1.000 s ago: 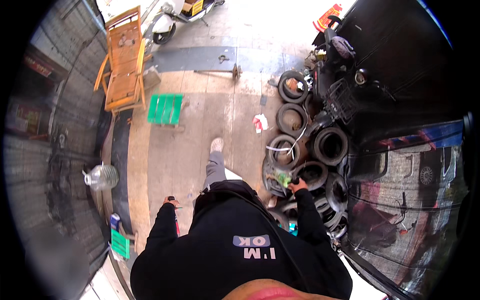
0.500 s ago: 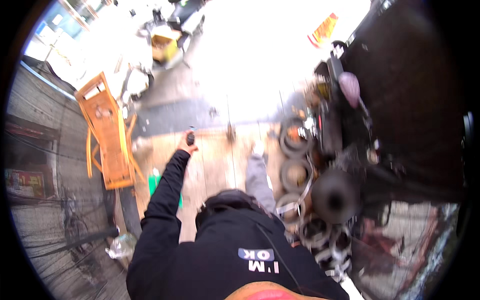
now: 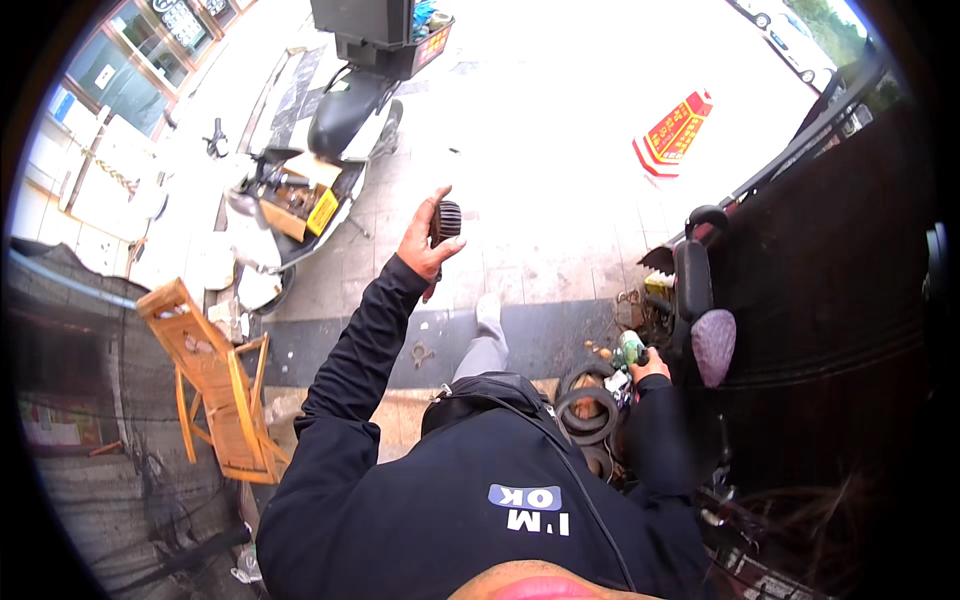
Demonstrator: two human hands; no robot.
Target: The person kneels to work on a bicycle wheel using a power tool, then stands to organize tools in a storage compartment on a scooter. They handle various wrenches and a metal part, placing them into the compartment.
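Note:
Out ahead of me, my left hand (image 3: 424,243) grips a dark, round ribbed part (image 3: 449,222), like a small finned metal piece, between thumb and fingers. My left arm reaches forward over the paving. On the right, my right hand (image 3: 652,367) is lowered beside the stacked tires (image 3: 588,415), with its fingers curled. A green-and-white bottle-like thing (image 3: 631,346) is right at those fingers. Something dark shows at the fingertips, too small to name.
A wooden folding chair (image 3: 210,385) stands at left. Ahead is a parked scooter (image 3: 345,125), with another bearing an open cardboard box (image 3: 290,218). A red-and-yellow traffic cone (image 3: 675,135) stands far right. A seat with a purplish cover (image 3: 712,347) and dark sheeting (image 3: 820,250) line the right.
I have moved forward toward the bright paving. My left hand, still holding the ribbed part, is higher and farther right in view. My right hand has come into view by the tires.

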